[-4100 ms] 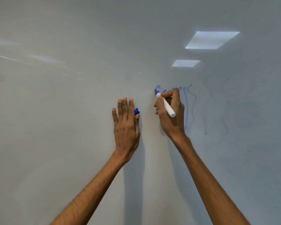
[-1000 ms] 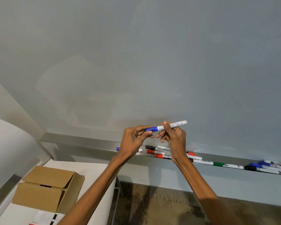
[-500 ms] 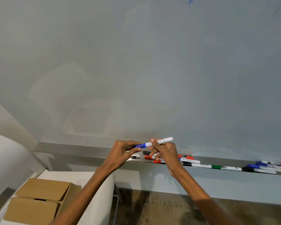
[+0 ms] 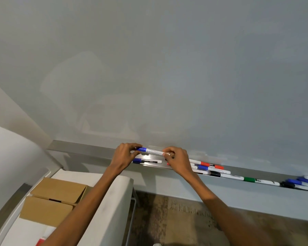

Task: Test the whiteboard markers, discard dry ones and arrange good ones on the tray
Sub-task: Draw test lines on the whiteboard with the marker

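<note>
The whiteboard (image 4: 167, 68) filled the view above both hands. Its metal tray (image 4: 89, 149) ran along the bottom edge, passing directly under the hands and on past each of them. Down and to the outside of the left hand (image 4: 125, 155), a cardboard box (image 4: 55, 197) sat with its flaps partly open.

The left hand pinched the capped blue end of the blue marker (image 4: 150, 151) with curled fingertips. The right hand (image 4: 178, 159) pinched the white tail end the same way, so the pen lay nearly level between them, just above the tray.

A few seconds earlier the right hand had been drawing a clear blue line on the board with this pen, the cap tucked in the left. A second ago the pen was capped and held well above the tray, and by this moment both hands had brought it down almost to the ledge. By that reading it had passed its test and was being laid with the keepers, not thrown out.

A cluster of markers (image 4: 210, 167) lay just beyond the right hand, with a green marker (image 4: 256, 180) further out. A second blue marker (image 4: 147, 161) rested on the tray right under the held one, between the two hands.
</note>
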A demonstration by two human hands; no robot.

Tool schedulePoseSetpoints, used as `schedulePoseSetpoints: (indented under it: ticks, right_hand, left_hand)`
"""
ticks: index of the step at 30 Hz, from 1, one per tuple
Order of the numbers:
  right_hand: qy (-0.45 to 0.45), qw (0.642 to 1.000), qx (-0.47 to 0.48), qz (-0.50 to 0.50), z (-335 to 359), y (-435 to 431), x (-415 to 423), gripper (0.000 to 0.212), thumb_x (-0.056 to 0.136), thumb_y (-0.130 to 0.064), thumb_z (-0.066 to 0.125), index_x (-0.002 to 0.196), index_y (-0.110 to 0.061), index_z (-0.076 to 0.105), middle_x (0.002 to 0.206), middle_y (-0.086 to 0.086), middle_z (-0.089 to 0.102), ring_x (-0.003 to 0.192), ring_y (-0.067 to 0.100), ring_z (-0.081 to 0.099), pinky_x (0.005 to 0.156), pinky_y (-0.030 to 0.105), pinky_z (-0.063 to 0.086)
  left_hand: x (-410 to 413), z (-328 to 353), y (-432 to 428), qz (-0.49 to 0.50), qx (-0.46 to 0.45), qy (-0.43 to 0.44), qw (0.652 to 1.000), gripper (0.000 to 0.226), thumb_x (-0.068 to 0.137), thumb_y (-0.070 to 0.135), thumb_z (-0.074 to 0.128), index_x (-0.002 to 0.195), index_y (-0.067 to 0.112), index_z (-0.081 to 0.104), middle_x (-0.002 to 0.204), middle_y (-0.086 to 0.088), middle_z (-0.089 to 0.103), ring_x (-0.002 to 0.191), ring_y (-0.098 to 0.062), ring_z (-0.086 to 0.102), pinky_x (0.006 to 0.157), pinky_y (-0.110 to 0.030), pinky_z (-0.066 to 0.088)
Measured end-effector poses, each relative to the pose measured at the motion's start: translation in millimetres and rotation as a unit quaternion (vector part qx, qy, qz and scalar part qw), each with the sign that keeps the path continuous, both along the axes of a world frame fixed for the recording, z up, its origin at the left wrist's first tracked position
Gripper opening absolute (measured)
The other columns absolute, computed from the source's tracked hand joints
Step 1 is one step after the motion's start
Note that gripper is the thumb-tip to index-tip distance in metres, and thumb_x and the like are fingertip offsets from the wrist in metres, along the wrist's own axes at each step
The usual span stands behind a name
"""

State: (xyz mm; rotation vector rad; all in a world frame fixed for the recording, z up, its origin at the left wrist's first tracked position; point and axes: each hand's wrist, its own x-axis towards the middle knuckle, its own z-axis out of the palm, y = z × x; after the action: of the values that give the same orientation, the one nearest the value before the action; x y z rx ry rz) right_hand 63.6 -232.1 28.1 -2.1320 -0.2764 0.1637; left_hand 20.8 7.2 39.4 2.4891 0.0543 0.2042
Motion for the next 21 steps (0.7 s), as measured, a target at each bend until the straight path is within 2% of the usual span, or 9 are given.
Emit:
schedulePoseSetpoints:
  ticks: [3,6,9,13,16,21]
  right_hand:
    - [-0.064,0.996,-0.062,0.01,-22.7,16.6,6.1,0.013,0.091,-0.019,0.066,0.102,-0.017,0.074,0.1,-0.002,0.073,0.089,0.016,0.065,0.081,0.03,0.052]
    - [-0.079,0.991,-0.104,0.013,-40.7,32.4,12.0,0.015,0.092,-0.017,0.062,0.103,-0.017,0.072,0.104,0.001,0.071,0.094,0.021,0.065,0.079,0.033,0.049]
    - [-0.098,0.986,-0.136,0.013,-51.3,44.6,14.0,0.014,0.092,-0.015,0.062,0.101,-0.014,0.073,0.099,0.005,0.072,0.089,0.023,0.065,0.074,0.033,0.05]
    - [-0.124,0.975,-0.185,0.026,-67.6,55.9,10.1,0.012,0.09,-0.006,0.063,0.086,-0.01,0.073,0.082,0.006,0.071,0.077,0.024,0.064,0.066,0.032,0.049]
    - [-0.129,0.971,-0.201,0.024,-77.4,57.4,4.3,0.01,0.09,-0.006,0.065,0.087,-0.01,0.074,0.082,0.008,0.071,0.08,0.024,0.063,0.071,0.033,0.05]
    - [-0.145,0.965,-0.216,0.028,-87.6,56.5,-1.9,0.012,0.091,-0.004,0.065,0.089,-0.007,0.076,0.084,0.009,0.071,0.08,0.024,0.064,0.074,0.033,0.051]
  left_hand:
    - [1.3,-22.8,5.2,0.02,0.01,0.027,0.999,0.028,0.089,0.022,0.07,0.116,0.018,0.071,0.106,-0.001,0.075,0.095,-0.016,0.07,0.085,-0.03,0.055]
    - [5.0,-43.1,9.9,0.037,0.021,0.064,0.997,0.026,0.089,0.016,0.068,0.115,0.016,0.071,0.105,-0.002,0.074,0.097,-0.019,0.069,0.085,-0.033,0.055]
    - [9.0,-50.5,10.1,0.043,0.033,0.093,0.994,0.025,0.09,0.013,0.065,0.114,0.014,0.071,0.102,-0.006,0.074,0.095,-0.025,0.068,0.081,-0.033,0.052]
    - [12.2,-62.1,14.6,0.042,0.067,0.11,0.991,0.028,0.094,0.011,0.058,0.119,0.012,0.068,0.105,-0.013,0.073,0.095,-0.033,0.067,0.081,-0.037,0.052]
    - [9.6,-70.7,16.7,0.034,0.089,0.113,0.989,0.026,0.097,0.015,0.056,0.12,0.013,0.067,0.106,-0.014,0.072,0.096,-0.035,0.066,0.08,-0.038,0.051]
    - [3.1,-79.5,13.2,0.036,0.127,0.091,0.987,0.021,0.1,0.014,0.051,0.115,0.012,0.066,0.099,-0.013,0.073,0.085,-0.035,0.067,0.076,-0.036,0.047]
